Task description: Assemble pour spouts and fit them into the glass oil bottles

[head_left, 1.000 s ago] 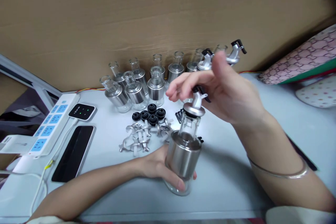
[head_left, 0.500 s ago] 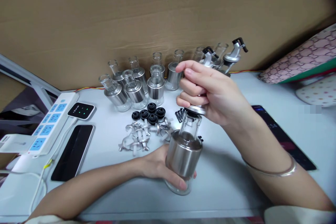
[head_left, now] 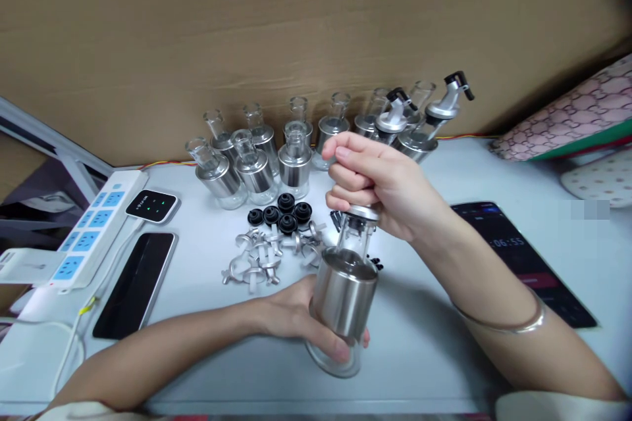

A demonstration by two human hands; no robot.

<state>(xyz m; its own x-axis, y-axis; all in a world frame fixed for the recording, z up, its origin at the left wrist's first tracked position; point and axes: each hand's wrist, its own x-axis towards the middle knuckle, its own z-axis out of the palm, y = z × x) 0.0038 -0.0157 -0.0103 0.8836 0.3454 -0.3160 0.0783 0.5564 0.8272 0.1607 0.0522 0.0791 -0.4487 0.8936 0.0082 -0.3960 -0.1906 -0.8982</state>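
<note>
Plainly, the phone (head_left: 523, 263) at right shows the digits 06:55 — lettering on the small black box (head_left: 152, 206) at left looks like "WiFi". The left hand (head_left: 301, 316) grips the lower part of a bottle (head_left: 343, 293), clear glass with a shiny metal sleeve, at the table's (head_left: 237, 375) near side. The right hand (head_left: 378, 181) is curled tight over the spout (head_left: 364, 212) in its neck — only a silvery rim shows. Beyond sit ridged black plugs (head_left: 287, 214).

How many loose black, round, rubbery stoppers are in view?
5, clustered mid-table: leftmost stopper, second stopper just right of it, rear stopper, rightmost stopper, front stopper. More may be hidden behind the right hand or the held clear-glass, silver-sleeved bottle.
</note>
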